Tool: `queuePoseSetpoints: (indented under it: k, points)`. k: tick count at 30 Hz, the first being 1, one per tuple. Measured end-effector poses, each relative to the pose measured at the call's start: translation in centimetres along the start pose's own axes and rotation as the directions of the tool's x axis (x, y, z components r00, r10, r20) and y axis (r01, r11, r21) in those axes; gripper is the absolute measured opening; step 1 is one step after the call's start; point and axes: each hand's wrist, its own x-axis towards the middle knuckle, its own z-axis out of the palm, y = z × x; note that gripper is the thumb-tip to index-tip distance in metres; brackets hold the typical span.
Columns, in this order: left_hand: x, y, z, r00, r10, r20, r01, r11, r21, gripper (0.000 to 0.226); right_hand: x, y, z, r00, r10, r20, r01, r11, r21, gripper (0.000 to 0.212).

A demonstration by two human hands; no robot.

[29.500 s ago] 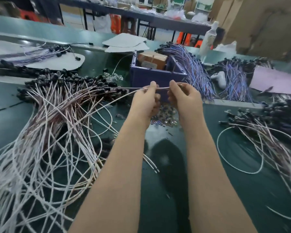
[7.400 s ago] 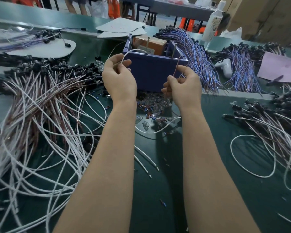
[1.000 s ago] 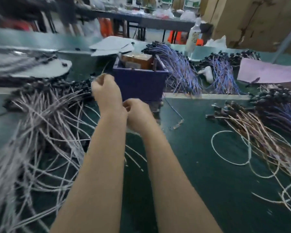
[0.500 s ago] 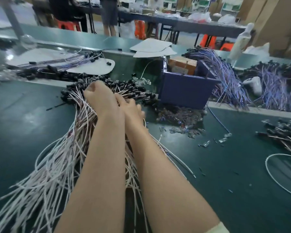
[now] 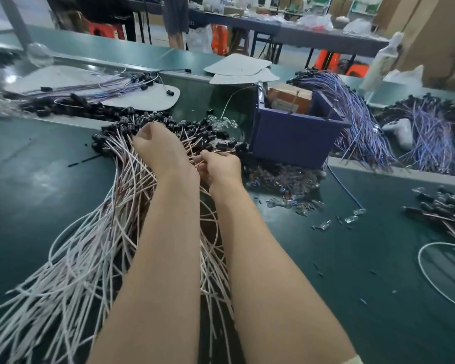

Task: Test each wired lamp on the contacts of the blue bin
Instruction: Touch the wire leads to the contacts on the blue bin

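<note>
A big pile of wired lamps [image 5: 168, 124], black sockets on long white wires [image 5: 90, 245], covers the left of the green table. My left hand [image 5: 160, 151] is sunk into the pile just behind the sockets, fingers curled down round some of the wires; the fingertips are hidden. Right beside it, my right hand [image 5: 221, 166] pinches one thin wire near the pile's right edge. The blue bin [image 5: 294, 137] stands to the right of both hands, with a brown box [image 5: 289, 98] inside and a bare metal contact [image 5: 259, 86] at its back left corner.
Loose glass bulbs [image 5: 286, 179] lie in front of the bin. Purple-wired bundles [image 5: 357, 114] hang beside and behind it. Another heap of wired lamps [image 5: 452, 211] and a white wire loop [image 5: 431, 271] lie at the right. White boards [image 5: 142, 98] lie at the back left.
Both hands have moved left from in front of the blue bin into the white-wired pile. My right hand has come up beside the left and now pinches a wire.
</note>
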Motion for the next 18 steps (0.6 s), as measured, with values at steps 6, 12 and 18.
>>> queuePoseSetpoints:
  k: [6, 12, 18]
  points:
    - [-0.7, -0.4, 0.2, 0.996, 0.060, 0.059, -0.059, 0.998, -0.027, 0.014, 0.2, -1.3, -2.2, 0.944, 0.164, 0.285, -0.227, 0.952, 0.205, 0.024]
    - [-1.4, -0.7, 0.3, 0.864, 0.303, 0.402, -0.486, 0.708, 0.513, 0.021, -1.7, -2.7, -3.6, 0.908, -0.181, 0.379, 0.087, 0.964, 0.250, 0.019]
    - [-5.2, -0.6, 2.7, 0.573, -0.017, 0.819, -0.713, 0.484, 0.508, 0.035, -3.3, -7.4, -9.1, 0.905, -0.423, 0.048, 0.303, 0.718, 0.627, 0.013]
